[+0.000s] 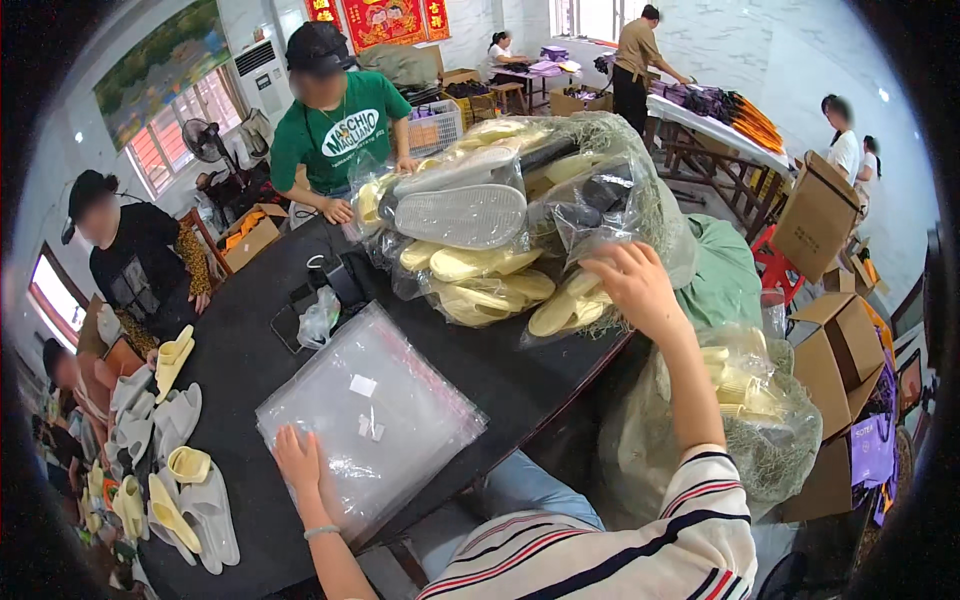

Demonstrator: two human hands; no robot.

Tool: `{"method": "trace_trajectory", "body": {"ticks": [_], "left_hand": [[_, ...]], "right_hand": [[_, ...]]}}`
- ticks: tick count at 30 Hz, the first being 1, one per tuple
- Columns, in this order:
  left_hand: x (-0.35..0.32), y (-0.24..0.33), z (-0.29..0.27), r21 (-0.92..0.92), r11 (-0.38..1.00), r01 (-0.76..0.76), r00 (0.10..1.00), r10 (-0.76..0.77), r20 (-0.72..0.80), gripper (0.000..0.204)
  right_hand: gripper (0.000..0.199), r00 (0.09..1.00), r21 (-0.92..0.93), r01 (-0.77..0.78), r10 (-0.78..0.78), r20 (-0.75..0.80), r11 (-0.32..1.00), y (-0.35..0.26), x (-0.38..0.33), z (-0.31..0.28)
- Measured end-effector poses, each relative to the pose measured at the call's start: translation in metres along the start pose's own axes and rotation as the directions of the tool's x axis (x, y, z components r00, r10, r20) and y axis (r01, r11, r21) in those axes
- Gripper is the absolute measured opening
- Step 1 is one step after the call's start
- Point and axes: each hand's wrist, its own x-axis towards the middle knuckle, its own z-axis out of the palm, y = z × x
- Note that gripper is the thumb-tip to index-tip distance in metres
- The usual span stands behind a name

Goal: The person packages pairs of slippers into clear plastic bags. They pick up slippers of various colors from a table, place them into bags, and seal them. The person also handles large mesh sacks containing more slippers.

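While the left hand (297, 462) lies flat, fingers spread and gripping nothing, on the near corner of a stack of clear plastic bags (370, 415) at 7 o'clock on the black desk (250, 350), the right hand (630, 285) reaches to 1 o'clock, fingers open against a netted bundle of bagged slippers (510, 225). Loose grey and yellow slippers (170, 450): 9 o'clock, desk's left edge. Second netted sack (745, 420): 4 o'clock, beside the desk.

Workshop surroundings

Cardboard boxes (822, 215) stacked right; loose slippers (170, 440) lie left; a fan (205, 140) stands by the window (185, 125).
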Motion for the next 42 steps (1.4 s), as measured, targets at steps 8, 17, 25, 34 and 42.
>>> {"method": "trace_trajectory", "body": {"ticks": [8, 17, 25, 34, 42], "left_hand": [[0.000, -0.007, 0.006, 0.025, 1.000, 0.009, 1.000, -0.009, -0.003, 0.063], [-0.001, -0.006, 0.008, 0.027, 0.999, -0.026, 0.999, 0.027, -0.017, 0.064], [0.011, -0.031, 0.004, -0.037, 0.986, -0.160, 0.987, 0.159, -0.030, 0.060], [-0.004, 0.006, -0.025, -0.909, 0.333, 0.250, 0.967, -0.032, 0.254, 0.050], [-0.046, -0.015, -0.025, -0.724, -0.580, 0.372, 0.890, 0.001, 0.456, 0.064]], "right_hand": [[0.023, 0.985, -0.065, 0.100, -0.090, 0.151, 0.993, 0.016, 0.005, -0.005], [0.027, 0.989, 0.235, 0.112, -0.085, -0.123, 0.966, -0.006, 0.036, -0.060], [0.027, 0.784, 0.649, 0.462, -0.621, 0.021, 0.604, -0.074, 0.126, -0.053], [0.041, 0.600, 0.481, 0.763, -0.750, -0.278, 0.433, -0.259, 0.211, 0.030], [0.067, 0.891, 0.800, 0.422, -0.358, -0.279, 0.427, -0.229, 0.126, 0.034]]}}
